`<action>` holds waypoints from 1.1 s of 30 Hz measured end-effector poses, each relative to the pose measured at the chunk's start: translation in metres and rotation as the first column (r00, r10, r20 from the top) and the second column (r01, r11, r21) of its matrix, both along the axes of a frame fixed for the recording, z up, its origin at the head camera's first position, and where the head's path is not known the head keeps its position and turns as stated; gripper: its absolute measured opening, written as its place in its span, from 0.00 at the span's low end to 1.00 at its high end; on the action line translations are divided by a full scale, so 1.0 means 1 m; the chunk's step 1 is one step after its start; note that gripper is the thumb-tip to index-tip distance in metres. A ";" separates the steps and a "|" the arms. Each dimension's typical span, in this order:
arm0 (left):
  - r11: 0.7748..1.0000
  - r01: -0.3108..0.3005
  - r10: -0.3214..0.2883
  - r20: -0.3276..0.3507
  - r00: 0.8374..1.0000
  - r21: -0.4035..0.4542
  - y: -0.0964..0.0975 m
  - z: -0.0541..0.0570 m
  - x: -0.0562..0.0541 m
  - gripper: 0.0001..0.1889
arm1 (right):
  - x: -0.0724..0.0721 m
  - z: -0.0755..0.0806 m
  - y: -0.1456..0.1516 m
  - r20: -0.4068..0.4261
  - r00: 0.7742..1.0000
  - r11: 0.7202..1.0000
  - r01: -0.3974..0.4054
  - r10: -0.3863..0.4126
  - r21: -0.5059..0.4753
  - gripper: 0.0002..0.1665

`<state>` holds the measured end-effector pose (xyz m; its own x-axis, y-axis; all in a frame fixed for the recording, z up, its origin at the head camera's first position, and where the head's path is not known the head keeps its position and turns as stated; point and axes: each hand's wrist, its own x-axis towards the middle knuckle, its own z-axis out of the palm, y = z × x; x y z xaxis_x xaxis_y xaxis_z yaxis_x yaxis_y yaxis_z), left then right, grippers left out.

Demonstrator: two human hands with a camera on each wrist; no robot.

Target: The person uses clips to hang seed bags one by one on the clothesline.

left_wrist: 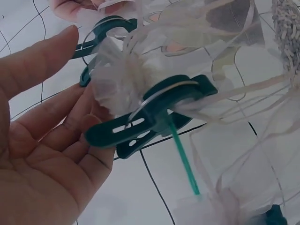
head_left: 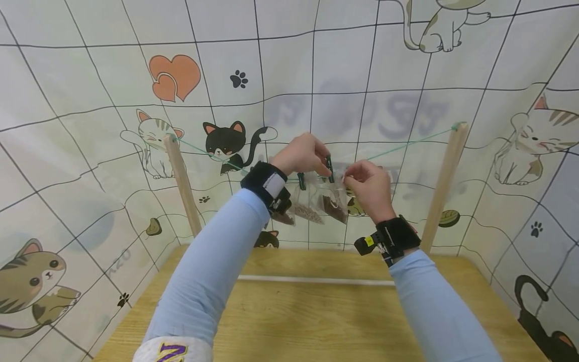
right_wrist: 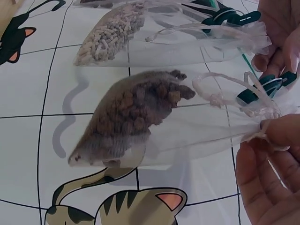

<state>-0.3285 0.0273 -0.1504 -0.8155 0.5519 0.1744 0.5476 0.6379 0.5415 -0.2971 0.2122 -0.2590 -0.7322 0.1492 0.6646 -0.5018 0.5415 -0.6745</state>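
Observation:
My left hand [head_left: 302, 155] pinches the handles of a dark green clothespin [head_left: 330, 169] on the green line, thumb on one handle and a finger on the other. My right hand [head_left: 372, 187] is just to its right, gripping the gathered neck of a sheer drawstring bag [right_wrist: 164, 133] between thumb and fingers. Dark brown chunks fill the bag's lower end, and its pale cord loops near the clothespin. Left of it, a second clothespin [left_wrist: 154, 108] clips a similar bag [right_wrist: 112, 40] of pale pellets to the line.
The green line [head_left: 402, 147] runs between two wooden posts, the left post [head_left: 183, 186] and the right post [head_left: 448, 186]. Another brown-filled bag [head_left: 284, 218] hangs partly behind my left wrist. A white rod [head_left: 316, 280] lies across the wooden table [head_left: 312, 322]. Cat-patterned cloth [head_left: 289, 65] surrounds it.

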 end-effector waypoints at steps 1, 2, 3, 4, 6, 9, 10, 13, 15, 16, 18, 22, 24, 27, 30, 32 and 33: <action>1.000 0.000 0.000 -0.007 1.000 -0.012 0.000 0.000 0.001 0.28 | 0.000 -0.001 0.001 0.007 1.000 1.000 -0.002 0.002 0.009 0.05; 1.000 0.002 -0.002 -0.014 1.000 -0.024 0.000 0.000 0.002 0.28 | 0.000 -0.001 0.002 0.012 1.000 1.000 -0.008 0.008 0.015 0.05; 0.999 0.004 -0.005 -0.019 1.000 -0.032 0.000 0.000 0.003 0.28 | 0.000 -0.002 0.003 0.019 1.000 1.000 -0.014 0.014 0.022 0.05; 0.999 0.006 -0.007 -0.026 1.000 -0.039 0.000 0.000 0.004 0.28 | 0.001 -0.002 0.004 0.022 1.000 0.999 -0.022 0.021 0.028 0.05; 0.999 0.016 -0.018 -0.044 0.999 -0.052 -0.001 0.000 0.006 0.27 | 0.002 -0.002 0.006 0.031 0.999 0.998 -0.040 0.039 0.039 0.06; 0.998 0.030 -0.035 -0.083 0.996 -0.058 -0.004 0.000 0.008 0.26 | 0.004 -0.002 0.010 0.039 0.997 0.995 -0.070 0.067 0.072 0.07; 0.998 0.034 -0.040 -0.100 0.994 -0.055 -0.006 0.000 0.010 0.26 | 0.006 -0.002 0.012 0.041 0.996 0.993 -0.078 0.075 0.089 0.07; 0.998 0.045 -0.051 -0.175 0.983 -0.043 -0.013 -0.001 0.016 0.24 | 0.011 -0.001 0.019 0.046 0.995 0.983 -0.094 0.087 0.156 0.09; 0.998 0.044 -0.051 -0.242 0.969 -0.033 -0.020 -0.002 0.022 0.23 | 0.016 0.000 0.025 0.041 0.995 0.975 -0.094 0.087 0.199 0.10; 0.999 0.044 -0.050 -0.282 0.958 -0.029 -0.024 -0.004 0.026 0.22 | 0.019 0.000 0.029 0.036 0.996 0.972 -0.090 0.084 0.218 0.11; 0.999 0.044 -0.044 -0.356 0.934 -0.008 -0.033 -0.009 0.033 0.21 | 0.025 0.000 0.036 0.020 0.997 0.964 -0.082 0.080 0.254 0.13; 0.995 0.084 -0.041 -0.500 0.865 0.062 -0.054 -0.026 0.048 0.20 | 0.042 -0.004 0.054 -0.032 0.997 0.946 -0.055 0.068 0.318 0.17; 0.989 0.111 -0.037 -0.553 0.833 0.100 -0.064 -0.038 0.055 0.20 | 0.049 -0.008 0.063 -0.058 0.997 0.935 -0.036 0.060 0.354 0.19; 0.982 0.133 -0.020 -0.628 0.778 0.134 -0.078 -0.058 0.063 0.21 | 0.059 -0.016 0.076 -0.096 0.994 0.919 -0.002 0.043 0.394 0.21; 0.980 0.116 0.027 -0.677 0.736 0.165 -0.089 -0.079 0.069 0.22 | 0.069 -0.028 0.088 -0.130 0.991 0.902 0.033 0.025 0.429 0.25; 0.977 0.104 0.057 -0.702 0.710 0.185 -0.096 -0.093 0.071 0.22 | 0.075 -0.037 0.094 -0.162 0.987 0.893 0.074 -0.001 0.444 0.27; 0.976 0.101 0.071 -0.714 0.696 0.195 -0.098 -0.100 0.073 0.22 | 0.078 -0.043 0.096 -0.173 0.985 0.886 0.094 -0.016 0.454 0.28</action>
<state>-0.2556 -0.0711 -0.2502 -0.3885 0.4441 0.8073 0.8303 0.5487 0.0977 -0.2188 0.3087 -0.3020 -0.6101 -0.1641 0.7751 -0.5418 0.8002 -0.2571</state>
